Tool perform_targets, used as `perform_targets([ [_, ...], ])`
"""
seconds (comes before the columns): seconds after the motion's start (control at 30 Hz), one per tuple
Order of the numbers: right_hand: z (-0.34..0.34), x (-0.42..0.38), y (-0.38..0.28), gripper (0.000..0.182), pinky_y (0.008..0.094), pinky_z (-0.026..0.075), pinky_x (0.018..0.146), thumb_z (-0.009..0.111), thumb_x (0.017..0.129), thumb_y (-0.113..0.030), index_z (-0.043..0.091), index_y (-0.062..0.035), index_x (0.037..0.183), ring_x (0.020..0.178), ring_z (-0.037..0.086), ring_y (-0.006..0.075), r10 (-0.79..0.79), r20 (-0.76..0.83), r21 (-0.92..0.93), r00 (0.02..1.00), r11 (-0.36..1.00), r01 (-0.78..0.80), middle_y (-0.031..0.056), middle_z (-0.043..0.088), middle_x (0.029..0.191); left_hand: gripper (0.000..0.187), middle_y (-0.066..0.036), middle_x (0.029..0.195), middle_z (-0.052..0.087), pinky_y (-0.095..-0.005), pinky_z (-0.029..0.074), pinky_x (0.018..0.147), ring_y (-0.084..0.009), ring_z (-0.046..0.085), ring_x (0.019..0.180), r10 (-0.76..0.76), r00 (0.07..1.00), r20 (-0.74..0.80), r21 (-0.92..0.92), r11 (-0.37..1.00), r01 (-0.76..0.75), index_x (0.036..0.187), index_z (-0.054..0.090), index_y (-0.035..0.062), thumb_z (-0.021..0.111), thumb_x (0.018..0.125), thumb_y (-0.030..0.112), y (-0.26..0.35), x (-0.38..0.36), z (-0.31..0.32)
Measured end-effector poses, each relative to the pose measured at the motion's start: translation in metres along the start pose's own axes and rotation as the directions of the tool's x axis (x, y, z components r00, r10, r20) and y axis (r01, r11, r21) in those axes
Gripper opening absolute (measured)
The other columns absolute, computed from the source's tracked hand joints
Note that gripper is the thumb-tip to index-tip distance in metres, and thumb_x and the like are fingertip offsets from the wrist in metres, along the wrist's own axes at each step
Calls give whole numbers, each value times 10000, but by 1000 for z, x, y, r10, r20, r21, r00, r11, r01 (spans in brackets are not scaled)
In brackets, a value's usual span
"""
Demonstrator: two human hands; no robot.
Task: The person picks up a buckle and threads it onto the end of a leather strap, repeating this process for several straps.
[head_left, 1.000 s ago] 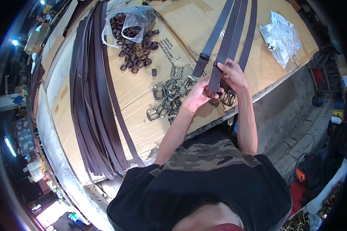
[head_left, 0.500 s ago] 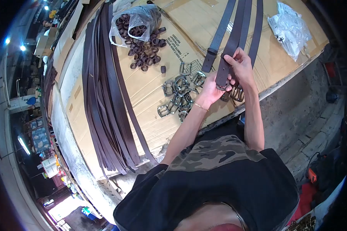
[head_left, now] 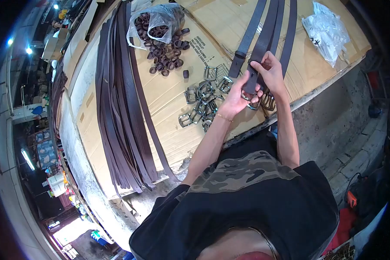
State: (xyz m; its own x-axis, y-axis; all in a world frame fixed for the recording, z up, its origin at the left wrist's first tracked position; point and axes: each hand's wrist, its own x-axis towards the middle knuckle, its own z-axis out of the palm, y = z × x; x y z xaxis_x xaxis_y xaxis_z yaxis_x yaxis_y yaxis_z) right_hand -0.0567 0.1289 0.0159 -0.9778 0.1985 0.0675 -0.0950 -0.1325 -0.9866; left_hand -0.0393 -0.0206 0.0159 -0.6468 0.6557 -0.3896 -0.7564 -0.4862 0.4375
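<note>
My left hand (head_left: 236, 99) grips the near end of a dark brown leather belt (head_left: 261, 45), thumb on top and fingers underneath. A bit of metal, apparently a buckle, shows at that end, partly hidden by the fingers. On the same belt, slightly farther up, my right hand (head_left: 271, 74) pinches the strap between thumb and fingers. Just left of it lies another belt (head_left: 247, 34) with a loop near its end. A heap of metal buckles (head_left: 206, 93) rests left of my left hand. More buckles (head_left: 268, 102) sit partly hidden below my right wrist.
A long bundle of brown straps (head_left: 119, 99) lies across the left of the cardboard-covered table (head_left: 164, 130). Small leather loops (head_left: 167, 58) spill from a clear plastic bag (head_left: 171, 17). Another plastic bag (head_left: 327, 32) is at the far right, near the table edge.
My left thumb has risen onto the side of the belt end, and the end has tilted. Both hands stay on the belt. The whole view has shifted slightly.
</note>
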Motion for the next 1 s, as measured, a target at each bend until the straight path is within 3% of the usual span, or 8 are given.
perform_targets([
  [0.17,1,-8,7,245,216,422,587,697,838,-75,453,-54,831,699,515,52,112,-3,-53,994,992,-112,3,578,754,225,-112,786,611,-298,425,500,-249,611,704,76,994,81,36,996,-79,976,567,20,551,931,240,2,5,0],
  [0.23,1,-9,-5,285,190,327,362,697,832,-60,416,-52,789,536,474,32,187,2,13,982,982,-187,5,538,710,238,-156,884,644,-320,475,549,-287,644,770,56,994,92,47,997,-60,1044,554,-14,540,931,194,1,5,-3],
  [0.37,-1,-7,9,235,195,365,377,692,845,-84,462,-37,846,541,515,57,118,-29,37,993,992,-117,23,569,734,283,-213,1033,633,-377,541,671,-341,652,918,120,987,104,22,992,-123,1162,496,-51,512,934,117,-1,1,-2],
  [0.47,3,-15,-9,250,214,446,427,675,875,-190,550,13,949,592,566,98,369,35,217,929,904,-367,40,594,768,355,-226,1181,563,-443,547,849,-367,598,1077,63,989,135,62,996,-72,1266,405,-48,496,935,44,4,-6,-7],
  [0.57,3,-26,-15,271,226,478,461,672,879,-213,566,20,966,595,572,105,429,63,317,901,848,-425,41,593,756,349,-201,1173,562,-420,564,833,-328,608,1066,74,992,99,119,989,-86,1253,431,-35,527,927,46,4,-9,-6],
  [0.67,-7,-29,-12,249,238,496,519,659,883,-172,585,41,991,624,586,109,515,188,200,836,813,-546,49,606,763,292,-163,1110,593,-377,594,762,-275,651,970,89,995,48,183,978,-97,1194,491,-24,555,923,62,-1,-7,-6],
  [0.8,1,-31,-13,101,205,396,454,627,887,-103,623,-3,878,559,474,32,350,45,60,936,934,-352,-35,546,680,239,-128,965,644,-323,603,614,-232,689,742,216,972,-94,398,903,-162,1084,556,-44,538,951,154,-8,-4,1],
  [1.0,4,-30,-23,159,208,384,491,658,867,-104,578,-16,760,566,480,33,295,-36,-140,955,944,-297,-32,545,648,288,-151,990,636,-337,591,675,-234,674,821,191,981,-36,334,927,-168,1102,540,-71,447,978,171,5,-22,1],
])
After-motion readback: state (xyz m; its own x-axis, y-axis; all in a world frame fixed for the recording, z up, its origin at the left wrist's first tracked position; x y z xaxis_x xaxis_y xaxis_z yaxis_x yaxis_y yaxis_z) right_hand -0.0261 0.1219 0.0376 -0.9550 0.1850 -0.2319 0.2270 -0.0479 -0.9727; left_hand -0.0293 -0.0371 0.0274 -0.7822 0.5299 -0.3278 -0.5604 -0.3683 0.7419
